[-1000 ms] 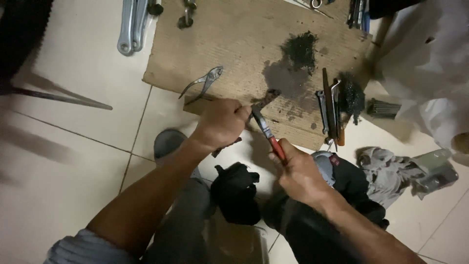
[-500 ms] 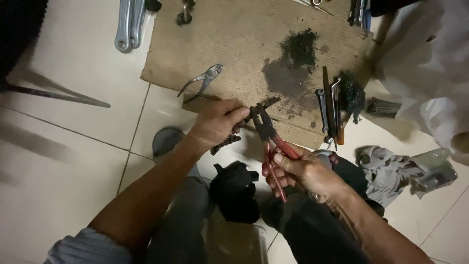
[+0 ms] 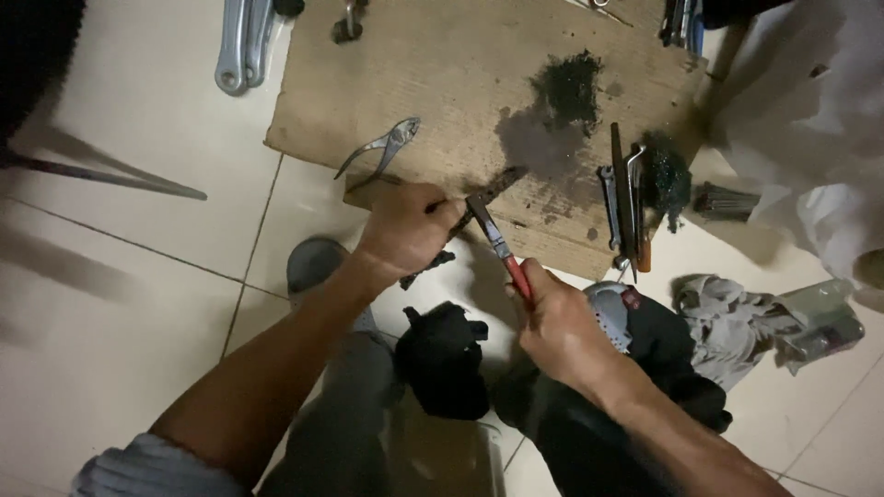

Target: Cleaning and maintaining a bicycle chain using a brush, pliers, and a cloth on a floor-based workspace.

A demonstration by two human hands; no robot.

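My left hand [image 3: 408, 227] is closed around a dark, greasy chain [image 3: 497, 184]; one end sticks out toward the cardboard and the other hangs below my fist. My right hand [image 3: 557, 322] grips red-handled pliers [image 3: 500, 244]. Their jaws meet the chain just right of my left fingers. Both hands hover over the near edge of a brown cardboard sheet [image 3: 442, 83] lying on a pale tiled floor.
Silver pliers [image 3: 382, 147] lie on the cardboard left of my hands. Several wrenches and tools [image 3: 624, 198] sit at its right edge beside grease stains [image 3: 566, 87]. A metal crank arm [image 3: 241, 41] lies top left, a black cloth [image 3: 447, 359] below, grey rags [image 3: 737, 317] on the right.
My right hand closed the pliers' handles, which were spread half a second ago, and set the jaws on the chain again. My left hand kept its hold.
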